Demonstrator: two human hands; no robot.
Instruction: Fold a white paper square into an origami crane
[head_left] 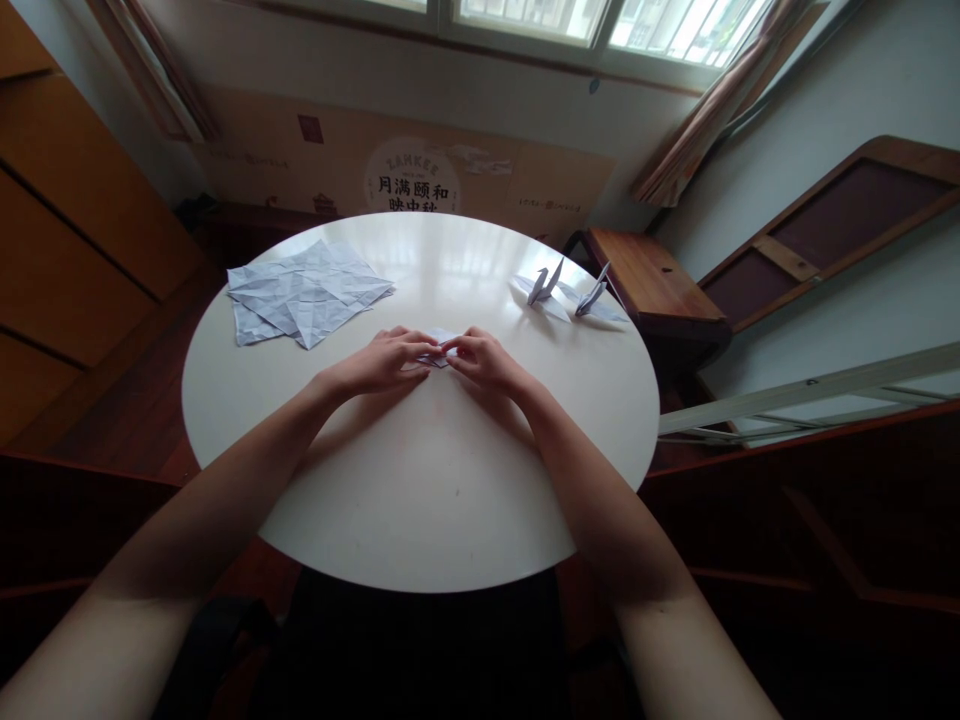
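A small piece of folded white paper (439, 361) lies on the round white table (442, 480), largely covered by my fingers. From the left, my left hand (384, 360) closes its fingers on the paper's edge. My right hand (484, 360) pinches it from the other side, and the fingertips of both hands almost meet over it. How the paper is folded under the fingers cannot be made out.
Creased white paper sheets (307, 290) lie overlapping at the table's far left. Two folded paper cranes stand at the far right, one crane (541, 288) beside another crane (592, 298). Past the table's right edge is a wooden desk (645, 275).
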